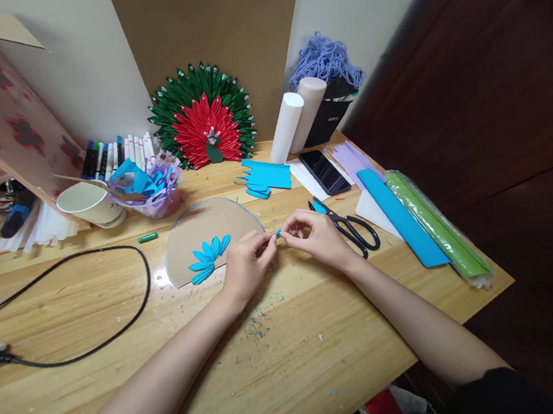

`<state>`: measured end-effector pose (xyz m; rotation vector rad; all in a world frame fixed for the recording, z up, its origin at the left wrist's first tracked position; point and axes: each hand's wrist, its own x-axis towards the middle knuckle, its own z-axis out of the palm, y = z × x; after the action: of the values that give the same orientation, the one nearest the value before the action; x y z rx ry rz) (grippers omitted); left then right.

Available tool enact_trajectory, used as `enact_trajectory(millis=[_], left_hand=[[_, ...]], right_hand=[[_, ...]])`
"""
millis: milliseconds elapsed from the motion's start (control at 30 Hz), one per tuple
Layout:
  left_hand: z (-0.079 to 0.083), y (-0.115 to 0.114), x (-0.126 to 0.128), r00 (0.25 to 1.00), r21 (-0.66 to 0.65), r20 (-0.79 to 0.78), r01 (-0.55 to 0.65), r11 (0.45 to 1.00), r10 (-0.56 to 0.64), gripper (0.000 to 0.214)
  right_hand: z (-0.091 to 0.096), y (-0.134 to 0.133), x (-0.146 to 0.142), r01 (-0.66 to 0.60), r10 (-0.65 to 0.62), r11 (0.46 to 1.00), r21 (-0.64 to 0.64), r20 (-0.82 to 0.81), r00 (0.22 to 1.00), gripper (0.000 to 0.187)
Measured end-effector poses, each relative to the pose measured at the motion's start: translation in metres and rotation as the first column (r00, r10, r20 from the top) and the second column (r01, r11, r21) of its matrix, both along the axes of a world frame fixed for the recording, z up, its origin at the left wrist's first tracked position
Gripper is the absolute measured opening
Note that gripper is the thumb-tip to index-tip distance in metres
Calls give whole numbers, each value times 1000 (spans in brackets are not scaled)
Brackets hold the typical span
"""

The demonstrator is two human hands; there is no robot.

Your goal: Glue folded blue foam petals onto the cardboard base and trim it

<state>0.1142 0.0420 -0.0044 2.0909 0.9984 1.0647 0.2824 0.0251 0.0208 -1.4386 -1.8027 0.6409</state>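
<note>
My left hand [250, 260] and my right hand [315, 236] meet over the table, fingertips pinched around a small blue paper piece [278, 233]. Most of that piece is hidden by the fingers. Left of them lies a rounded cardboard piece [207, 219], partly under my left hand. Several blue paper petals [206, 254] fan out on its lower part. Close to my right hand are black-handled scissors [352, 224], with a scrap of blue at their blades. Beyond the hands, cut blue paper [272, 174] with a fringed left side lies flat.
A red and green paper peacock [208, 118] leans at the back. A bowl of paper scraps [155, 202] and a paper cup [89, 204] stand back left. A black cable [148, 276] loops at left. At right lie a phone [325, 173], a blue paper roll [403, 218] and a green roll [434, 224].
</note>
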Motion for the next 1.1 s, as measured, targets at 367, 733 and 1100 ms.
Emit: enact_trajectory(millis=[367,733,1100], left_hand=[[0,-1,0,1000,2,9,-6,1000,6,17],[1,-1,1,997,-55,-41,-69,996,67,13],[3,2,0,976,-261,94,-166,951,196,23]], right_hand=[[5,-1,-1,-33,33,999,-6,-13,999,3],[3,0,-1,-42,42,997,-61,-15,999,6],[2,5,9,98,-120,987,-127,-179,976,7]])
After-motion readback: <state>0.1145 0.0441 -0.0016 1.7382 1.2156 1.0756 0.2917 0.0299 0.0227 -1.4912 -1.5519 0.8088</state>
